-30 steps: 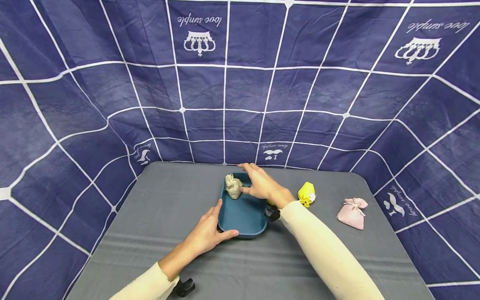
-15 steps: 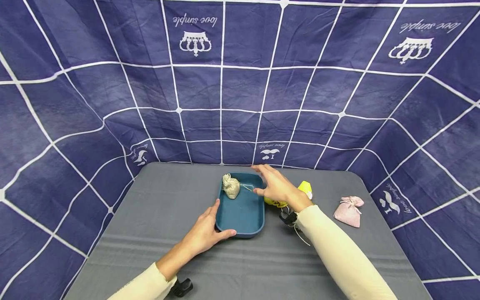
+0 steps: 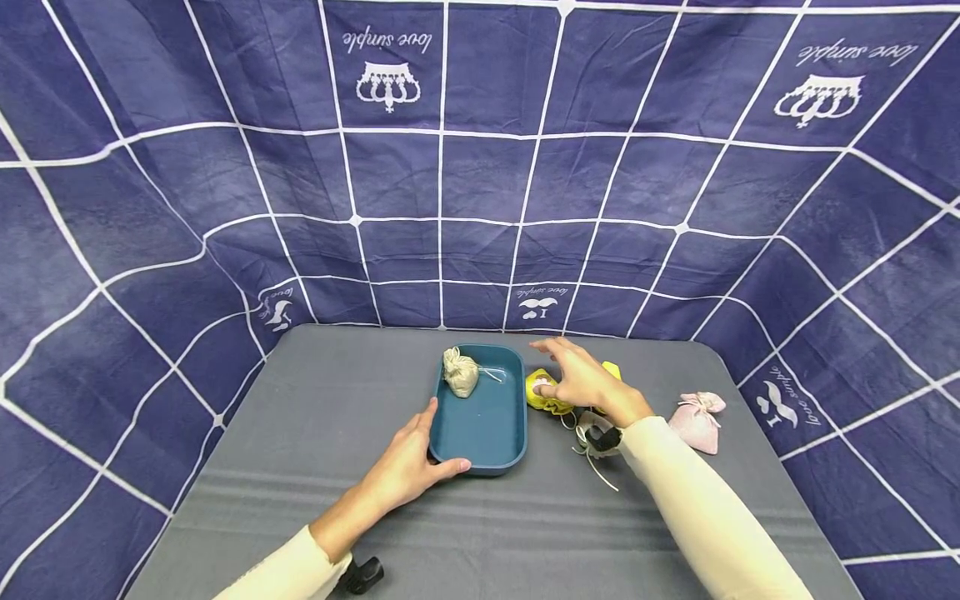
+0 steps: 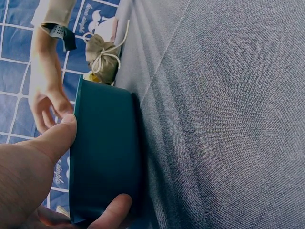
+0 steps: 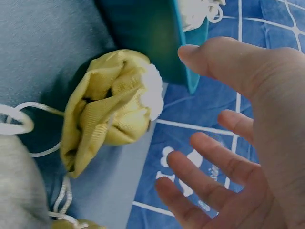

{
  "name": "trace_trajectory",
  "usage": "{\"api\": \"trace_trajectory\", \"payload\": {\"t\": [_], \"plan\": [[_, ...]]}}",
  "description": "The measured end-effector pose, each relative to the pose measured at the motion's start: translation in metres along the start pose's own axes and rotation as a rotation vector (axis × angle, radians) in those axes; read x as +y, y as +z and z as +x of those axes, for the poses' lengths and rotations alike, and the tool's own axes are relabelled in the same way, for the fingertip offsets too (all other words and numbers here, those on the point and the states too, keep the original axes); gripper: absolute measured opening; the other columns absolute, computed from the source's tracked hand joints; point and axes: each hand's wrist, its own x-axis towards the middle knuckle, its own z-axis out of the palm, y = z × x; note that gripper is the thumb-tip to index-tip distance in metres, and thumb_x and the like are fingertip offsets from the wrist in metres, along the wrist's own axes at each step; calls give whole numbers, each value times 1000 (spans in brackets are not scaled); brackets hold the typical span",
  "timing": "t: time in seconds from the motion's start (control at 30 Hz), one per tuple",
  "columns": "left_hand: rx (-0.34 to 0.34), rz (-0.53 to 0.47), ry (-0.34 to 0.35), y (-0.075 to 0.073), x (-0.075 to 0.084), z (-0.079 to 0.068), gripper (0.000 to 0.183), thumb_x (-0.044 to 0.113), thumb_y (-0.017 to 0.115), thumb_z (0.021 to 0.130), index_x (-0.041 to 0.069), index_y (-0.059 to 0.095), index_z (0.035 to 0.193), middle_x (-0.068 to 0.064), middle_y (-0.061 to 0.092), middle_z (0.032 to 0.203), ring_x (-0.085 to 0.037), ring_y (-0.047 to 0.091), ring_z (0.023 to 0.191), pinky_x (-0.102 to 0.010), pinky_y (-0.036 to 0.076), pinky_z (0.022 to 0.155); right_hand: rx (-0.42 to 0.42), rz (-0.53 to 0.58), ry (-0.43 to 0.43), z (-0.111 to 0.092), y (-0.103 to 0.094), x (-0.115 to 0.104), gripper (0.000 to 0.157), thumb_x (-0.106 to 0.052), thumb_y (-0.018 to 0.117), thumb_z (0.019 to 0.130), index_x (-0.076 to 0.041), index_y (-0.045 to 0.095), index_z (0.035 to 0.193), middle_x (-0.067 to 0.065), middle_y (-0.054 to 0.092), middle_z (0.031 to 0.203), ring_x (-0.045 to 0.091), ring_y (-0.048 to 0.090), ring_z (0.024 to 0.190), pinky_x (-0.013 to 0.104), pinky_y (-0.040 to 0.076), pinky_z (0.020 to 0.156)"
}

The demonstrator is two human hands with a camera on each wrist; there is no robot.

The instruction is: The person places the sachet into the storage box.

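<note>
The left hand (image 3: 405, 467), spread, steadies the blue tray (image 3: 480, 429) while the right hand (image 3: 585, 379) hangs spread by a yellow bag (image 5: 120, 107), so picking up seems the job, needing a soft pinch next.

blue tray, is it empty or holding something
Not empty: in the head view, a beige pouch lies inside the tray, towards its far left corner

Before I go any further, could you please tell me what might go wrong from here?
The right hand is beside the yellow pouch without gripping it. The grey pouch lies close by, so fingers might catch its loose cord and drag it along.

That yellow pouch also sits close beside the blue tray, so a low reach could bump it. The left hand holds only the near left corner, so the tray might swivel.
</note>
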Motion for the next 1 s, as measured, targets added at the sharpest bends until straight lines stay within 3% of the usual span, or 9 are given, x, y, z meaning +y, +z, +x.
{"api": "trace_trajectory", "payload": {"t": [0.53,1.0], "plan": [[0,-6,6,-1,0,-1,126,45,104,88,-10,35,177,-40,55,169,-55,61,156,-67,53,129,-23,-37,62,-9,32,12,82,-25,100,89,-4,65,161,22,72,150,41,72,136,60,59,121],[-2,-2,-8,1,0,0,126,46,104,89,-9,35,178,-39,55,170,-55,59,158,-67,52,129,11,-23,119,-15,40,12,78,-32,102,87,-6,69,154,22,72,143,40,73,126,58,62,113]]}}
